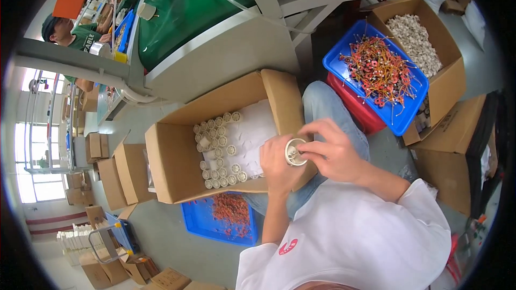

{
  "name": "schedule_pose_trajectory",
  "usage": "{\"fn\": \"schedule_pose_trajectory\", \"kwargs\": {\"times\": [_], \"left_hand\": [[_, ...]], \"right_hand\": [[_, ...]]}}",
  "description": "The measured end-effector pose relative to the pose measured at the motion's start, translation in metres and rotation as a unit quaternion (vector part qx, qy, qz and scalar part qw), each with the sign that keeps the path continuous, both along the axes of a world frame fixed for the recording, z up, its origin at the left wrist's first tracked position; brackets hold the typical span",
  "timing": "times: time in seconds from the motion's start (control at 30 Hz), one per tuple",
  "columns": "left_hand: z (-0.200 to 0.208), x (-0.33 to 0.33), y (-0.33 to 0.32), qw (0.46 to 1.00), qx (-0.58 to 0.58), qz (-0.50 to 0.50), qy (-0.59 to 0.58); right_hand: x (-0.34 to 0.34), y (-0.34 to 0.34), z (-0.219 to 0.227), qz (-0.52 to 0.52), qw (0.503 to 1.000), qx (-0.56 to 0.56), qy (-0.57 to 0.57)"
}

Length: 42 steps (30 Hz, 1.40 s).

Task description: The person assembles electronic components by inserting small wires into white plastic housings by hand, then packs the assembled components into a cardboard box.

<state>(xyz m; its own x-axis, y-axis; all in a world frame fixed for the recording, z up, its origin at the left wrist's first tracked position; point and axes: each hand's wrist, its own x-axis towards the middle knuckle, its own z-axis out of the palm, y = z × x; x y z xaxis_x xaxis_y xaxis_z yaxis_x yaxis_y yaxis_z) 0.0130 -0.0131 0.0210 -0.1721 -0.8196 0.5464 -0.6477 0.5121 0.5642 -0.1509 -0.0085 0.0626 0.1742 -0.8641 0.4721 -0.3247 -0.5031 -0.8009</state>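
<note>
My left hand (275,164) is wrapped round a white round plastic cup-shaped housing (293,153), its opening turned up. Small pale parts show inside it. My right hand (339,157) reaches over from the other side, thumb and fingers pinched together at the opening; what they hold, if anything, is hidden. Just left of my hands stands an open cardboard box (177,169). Several white housings (221,142) of the same kind stand in rows inside it, on a pale sheet (252,123).
A blue tray (399,124) of red and yellow wired parts (379,72) rests on a red stool (352,104) at the right. Beyond it is a carton of small white pieces (414,43). Another blue tray (196,225) lies on the floor. A green conveyor (188,16) runs ahead; a co-worker (67,35) sits far left.
</note>
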Motion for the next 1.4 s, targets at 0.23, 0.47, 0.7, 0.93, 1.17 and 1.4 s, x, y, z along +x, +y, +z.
{"fn": "schedule_pose_trajectory", "kwargs": {"times": [0.23, 0.47, 0.7, 0.93, 1.17, 1.4], "left_hand": [[0.000, -0.006, 0.001, 0.999, -0.001, -0.018, -0.030], [0.008, -0.011, 0.007, 0.992, 0.093, -0.029, 0.085], [0.006, -0.011, 0.009, 0.982, 0.135, -0.060, 0.118], [0.005, -0.010, 0.012, 0.980, 0.145, -0.074, 0.116], [0.010, -0.012, 0.008, 0.977, 0.164, -0.105, 0.082], [0.009, -0.007, 0.001, 0.963, 0.212, -0.126, 0.110]], "right_hand": [[0.002, -0.007, 0.001, 0.041, 0.996, 0.012, 0.075], [0.000, -0.003, 0.002, 0.022, 0.995, 0.043, 0.088], [-0.005, -0.006, 0.003, 0.066, 0.989, 0.121, 0.053], [-0.003, -0.002, -0.001, 0.059, 0.988, 0.136, 0.034], [-0.007, -0.003, -0.007, 0.060, 0.989, 0.131, 0.036], [-0.006, -0.009, -0.012, 0.063, 0.988, 0.130, 0.051]]}}
